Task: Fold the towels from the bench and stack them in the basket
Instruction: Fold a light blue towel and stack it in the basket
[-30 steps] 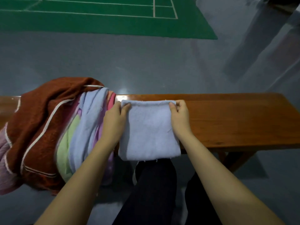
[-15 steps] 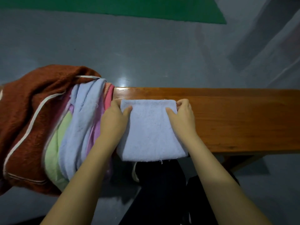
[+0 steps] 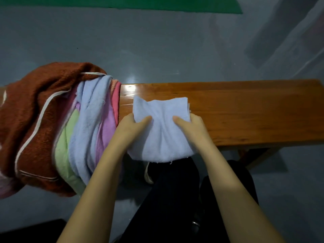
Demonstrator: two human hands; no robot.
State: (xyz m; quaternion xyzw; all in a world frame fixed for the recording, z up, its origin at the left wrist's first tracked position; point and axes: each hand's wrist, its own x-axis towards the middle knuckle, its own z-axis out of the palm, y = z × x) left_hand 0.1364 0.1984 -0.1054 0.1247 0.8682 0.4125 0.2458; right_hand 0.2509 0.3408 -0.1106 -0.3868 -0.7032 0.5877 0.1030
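Where a moment ago our hands pinned the far corners of the small pale blue folded terry towel (image 3: 163, 132) flat against the wood, they have now slid back to its middle and gathered it, so the cloth bunches between them and its near edge hangs off the front lip of the desk above our dark trousers (image 3: 177, 199). Our left hand (image 3: 133, 128) holds the left side with the thumb on top and the fingers curled under, and our right hand (image 3: 192, 126) does the same on the right side; each grip is closed round the towel and neither is flat or relaxed. We judge that this fold is finished and the towel is being lifted off for stacking, though the basket is not in view, so we cannot tell where it must go

Just left of the blue towel lies the unfolded heap: a rust-brown fuzzy towel with white piping (image 3: 40, 109), and beside it light blue, lilac, lime green and pink towels (image 3: 91, 123) draped over the edge, so much folding is left

The long glossy orange-brown wooden desk (image 3: 245, 111) runs off to the right. Beyond it lie a smooth grey floor (image 3: 140, 50) and, at the top, a strip of green court mat (image 3: 122, 4)
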